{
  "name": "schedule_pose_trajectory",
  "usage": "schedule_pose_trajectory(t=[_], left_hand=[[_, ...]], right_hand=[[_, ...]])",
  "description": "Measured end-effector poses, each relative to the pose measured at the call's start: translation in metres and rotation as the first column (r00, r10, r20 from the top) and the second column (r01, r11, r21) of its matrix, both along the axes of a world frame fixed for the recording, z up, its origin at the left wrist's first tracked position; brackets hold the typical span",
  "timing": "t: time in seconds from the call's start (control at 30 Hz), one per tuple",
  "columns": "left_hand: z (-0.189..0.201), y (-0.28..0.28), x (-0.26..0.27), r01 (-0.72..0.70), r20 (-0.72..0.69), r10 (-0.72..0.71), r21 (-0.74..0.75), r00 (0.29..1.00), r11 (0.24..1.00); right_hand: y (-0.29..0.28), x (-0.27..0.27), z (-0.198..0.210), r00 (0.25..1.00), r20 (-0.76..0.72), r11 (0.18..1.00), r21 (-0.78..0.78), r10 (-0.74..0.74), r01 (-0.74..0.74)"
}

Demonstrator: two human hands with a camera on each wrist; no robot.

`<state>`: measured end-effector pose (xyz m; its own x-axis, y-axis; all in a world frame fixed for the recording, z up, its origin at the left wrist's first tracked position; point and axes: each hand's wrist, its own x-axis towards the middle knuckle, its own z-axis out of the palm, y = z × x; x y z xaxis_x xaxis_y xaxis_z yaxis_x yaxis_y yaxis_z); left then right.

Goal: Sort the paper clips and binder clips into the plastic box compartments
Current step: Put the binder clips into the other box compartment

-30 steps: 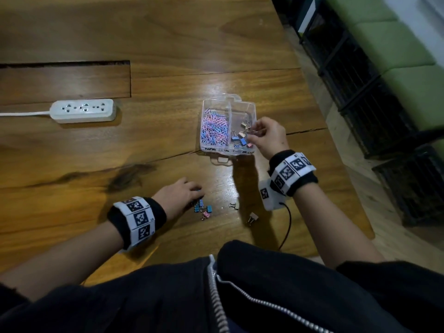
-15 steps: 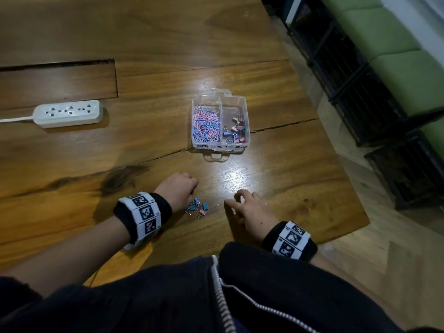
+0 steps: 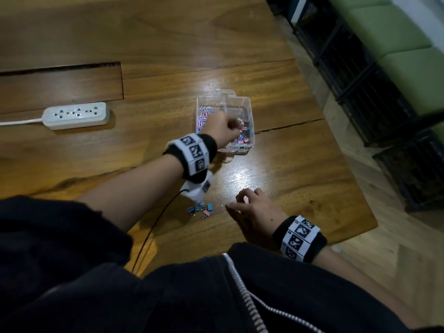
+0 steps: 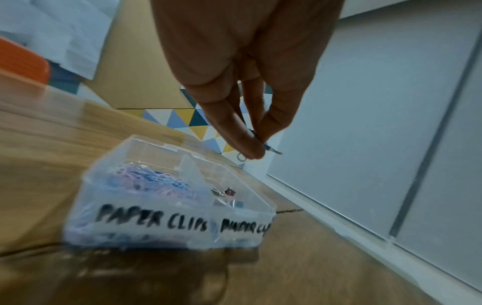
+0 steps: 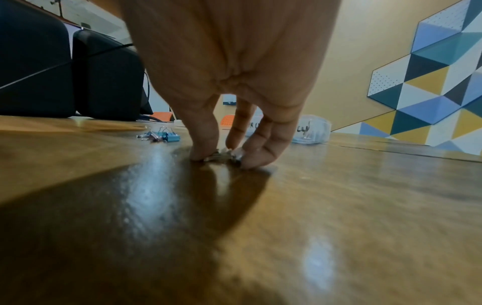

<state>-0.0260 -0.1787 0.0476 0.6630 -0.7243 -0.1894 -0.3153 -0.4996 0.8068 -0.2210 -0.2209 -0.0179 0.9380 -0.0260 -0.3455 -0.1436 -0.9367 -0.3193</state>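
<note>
A clear plastic box [image 3: 249, 109] [image 4: 260, 203] stands mid-table, with pink and blue paper clips [image 3: 202, 116] [image 4: 151, 183] in its left compartment and binder clips [image 3: 246, 134] [image 4: 227, 193] in its right one. Above the right compartment my left hand [image 3: 224, 131] [image 4: 256, 142] pinches a small binder clip [image 4: 268, 147]. Nearer to me, my right hand [image 3: 249, 207] [image 5: 221, 156] has its fingertips down on the table, pinching a small silver binder clip [image 5: 219, 155]. A little heap of blue and pink binder clips [image 3: 200, 209] [image 5: 163, 136] lies left of that hand.
A white power strip [image 3: 75, 115] with its cord lies at the table's left. A dark cable [image 3: 153, 229] hangs from my left wrist over the table. The table's right edge [image 3: 346, 150] drops to the floor beside black crates [image 3: 360, 92] and green cushions.
My left hand has lifted from the heap of binder clips to the box with a clip. My right hand, back from the box, has stayed low on the table, pinching a clip.
</note>
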Motion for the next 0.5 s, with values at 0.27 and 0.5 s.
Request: schedule_pose_trajectory(t=[0.27,0.5], left_hand=[[-0.005,-0.006,-0.002,0.139,0.053,-0.149,0.159,0.987,0.977],[-0.03,0.087,-0.033,0.558,0.025,-0.731,0.629,0.682,0.542]], right_hand=[[-0.012,0.001,0.005,0.991,-0.085,0.99,0.085,-0.101,0.109],[-0.015,0.005,0.003,0.968,-0.166,0.97,0.123,-0.187,0.208]])
